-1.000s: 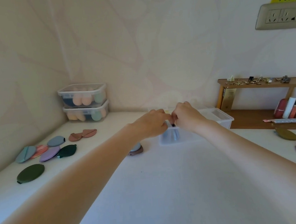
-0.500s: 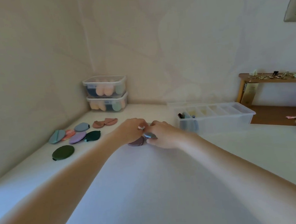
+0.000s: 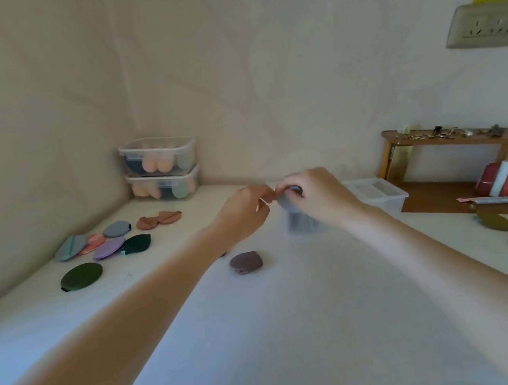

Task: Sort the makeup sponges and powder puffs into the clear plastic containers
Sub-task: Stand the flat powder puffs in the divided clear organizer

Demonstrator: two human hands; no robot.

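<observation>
Both hands [image 3: 242, 212] [image 3: 314, 192] pinch one grey puff [image 3: 286, 201] (above the divided container [image 3: 380, 194])

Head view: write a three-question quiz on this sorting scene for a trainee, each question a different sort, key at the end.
1. True or false: the right hand holds a grey puff above the long clear divided container.
2. Multiple choice: the two stacked lidded containers stand
A. on the wooden shelf
B. in the far left corner of the table
C. beside the wall socket
3. Fill in: the puff lying alone on the table just in front of the hands is ____ in colour.

Key
1. True; the left hand is close by, pinching at the puff's edge.
2. B.
3. Brown: the brown puff lies flat, touched by neither hand.
</observation>
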